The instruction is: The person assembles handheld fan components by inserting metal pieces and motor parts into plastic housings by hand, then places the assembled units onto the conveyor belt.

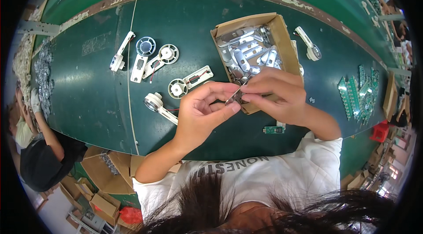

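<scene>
Metal part (234, 95) pinched between two hands, just in front of an open box.

The left hand (203, 107) grips it between thumb and forefinger, the other fingers curled; the right hand (278, 97) has its thumb and forefinger closed on it from the other side, and the part's exact shape is too small to tell. Both hands are above the green table (92, 97), the right one partly covering the near side of the box (284, 44), which holds silver casings (250, 52). Left of the box lie several white parts (191, 80) with round ends, some showing red wires. A small board (274, 130) lies near the right forearm; farther right, green strips (358, 95) lie in a pile. At far left, a co-worker (42, 159) in black reaches toward the table's edge.
</scene>
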### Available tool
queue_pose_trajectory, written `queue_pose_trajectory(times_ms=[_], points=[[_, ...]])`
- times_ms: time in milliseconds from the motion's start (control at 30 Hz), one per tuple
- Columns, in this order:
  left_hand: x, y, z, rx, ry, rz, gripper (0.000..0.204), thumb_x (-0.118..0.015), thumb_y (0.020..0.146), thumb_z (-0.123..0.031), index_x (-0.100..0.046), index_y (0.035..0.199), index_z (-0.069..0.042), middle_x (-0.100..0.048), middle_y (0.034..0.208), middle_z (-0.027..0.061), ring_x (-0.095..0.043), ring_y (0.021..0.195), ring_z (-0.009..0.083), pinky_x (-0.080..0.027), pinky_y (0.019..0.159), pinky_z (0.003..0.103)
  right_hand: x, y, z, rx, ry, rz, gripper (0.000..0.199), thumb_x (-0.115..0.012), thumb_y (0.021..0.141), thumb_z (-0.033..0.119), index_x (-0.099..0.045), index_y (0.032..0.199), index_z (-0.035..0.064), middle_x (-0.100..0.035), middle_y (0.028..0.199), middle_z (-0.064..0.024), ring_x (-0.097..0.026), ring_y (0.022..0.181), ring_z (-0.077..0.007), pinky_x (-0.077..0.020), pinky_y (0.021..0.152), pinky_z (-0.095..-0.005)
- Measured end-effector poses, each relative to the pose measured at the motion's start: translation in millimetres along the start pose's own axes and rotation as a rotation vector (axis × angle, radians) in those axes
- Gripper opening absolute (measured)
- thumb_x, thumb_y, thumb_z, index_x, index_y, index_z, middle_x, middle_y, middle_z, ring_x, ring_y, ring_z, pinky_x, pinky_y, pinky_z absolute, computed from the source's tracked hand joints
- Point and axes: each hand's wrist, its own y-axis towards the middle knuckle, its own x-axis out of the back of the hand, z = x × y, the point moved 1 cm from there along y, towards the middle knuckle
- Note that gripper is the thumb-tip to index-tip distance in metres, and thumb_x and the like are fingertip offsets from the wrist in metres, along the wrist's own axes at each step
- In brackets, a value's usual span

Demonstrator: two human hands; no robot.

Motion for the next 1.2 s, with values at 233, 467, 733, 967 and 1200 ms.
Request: queue_pose_trajectory(times_ms=[233,467,733,967,1200], points=[[6.8,0.4,0.6,0.05,-0.037,0.004,0.027,-0.062,0.08,0.004,-0.059,0.106,0.006,-0.059,0.096,0.0078,-0.059,0.085,0.0126,-0.05,0.072,0.023,-3.3,2.6,3.5,0.183,-0.239,0.036,0.02,-0.074,0.064,0.001,-0.066,0.083,0.0024,-0.055,0.075,-0.0044,-0.052,0.065,-0.0162,-0.0409,0.053,-0.0257],[6.0,2.9,-5.5,0.134,-0.145,0.202,0.024,-0.061,0.079,0.005,-0.06,0.104,0.005,-0.059,0.097,0.0096,-0.06,0.088,0.0163,-0.051,0.079,0.025,-3.9,2.2,0.3,0.004,0.205,0.059,0.011,-0.071,0.07,0.0,-0.064,0.078,0.0042,-0.048,0.091,-0.0087,-0.05,0.074,-0.0149,-0.0419,0.058,-0.024],[4.7,-1.5,6.0,0.054,-0.124,0.106,0.012,-0.057,0.084,0.001,-0.062,0.094,0.006,-0.061,0.094,0.0105,-0.062,0.085,0.0163,-0.054,0.074,0.027,-5.8,2.8,3.6,-0.122,0.262,0.044,0.011,-0.07,0.072,0.0,-0.062,0.079,0.0011,-0.046,0.09,-0.0094,-0.053,0.075,-0.0154,-0.0456,0.06,-0.026],[4.0,-5.6,4.8,0.03,-0.051,0.057,0.014,-0.055,0.087,-0.003,-0.06,0.096,0.007,-0.064,0.089,0.0125,-0.063,0.082,0.0165,-0.054,0.075,0.028,-9.9,-6.4,7.0,0.093,-0.137,-0.005,0.018,-0.073,0.068,0.001,-0.061,0.081,-0.0004,-0.046,0.088,-0.0093,-0.054,0.069,-0.0137,-0.0447,0.048,-0.0226],[5.0,-2.8,4.5,0.084,-0.096,0.052,0.015,-0.055,0.088,-0.006,-0.06,0.094,0.008,-0.064,0.088,0.0136,-0.064,0.08,0.0164,-0.054,0.073,0.028,-0.9,3.5,7.2,0.075,-0.039,0.1,0.037,-0.077,0.065,0.006,-0.058,0.096,-0.0017,-0.048,0.088,-0.0103,-0.053,0.069,-0.0157,-0.0459,0.055,-0.0249]])
